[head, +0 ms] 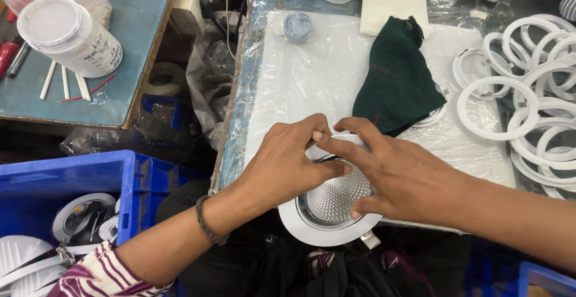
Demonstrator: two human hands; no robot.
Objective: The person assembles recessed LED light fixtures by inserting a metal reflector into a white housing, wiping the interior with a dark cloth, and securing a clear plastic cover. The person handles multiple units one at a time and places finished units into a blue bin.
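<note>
White rim, silver ribbed bowl: a round lamp fitting point(327, 204) sits at the near edge of the plastic-covered surface point(312, 75), gripped by both hands. The left hand point(288, 162) pinches its top rim and the right hand point(399, 174) clasps its side. A dark green cloth point(399, 78) lies just beyond the right hand, white rings point(540, 99) further right.

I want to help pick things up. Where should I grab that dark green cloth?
Pinch the dark green cloth at its bunched top edge, coming from above. It lies limp and flat on the plastic-covered table, so there is no edge to slide under. Both hands are busy with the round lamp.
</note>
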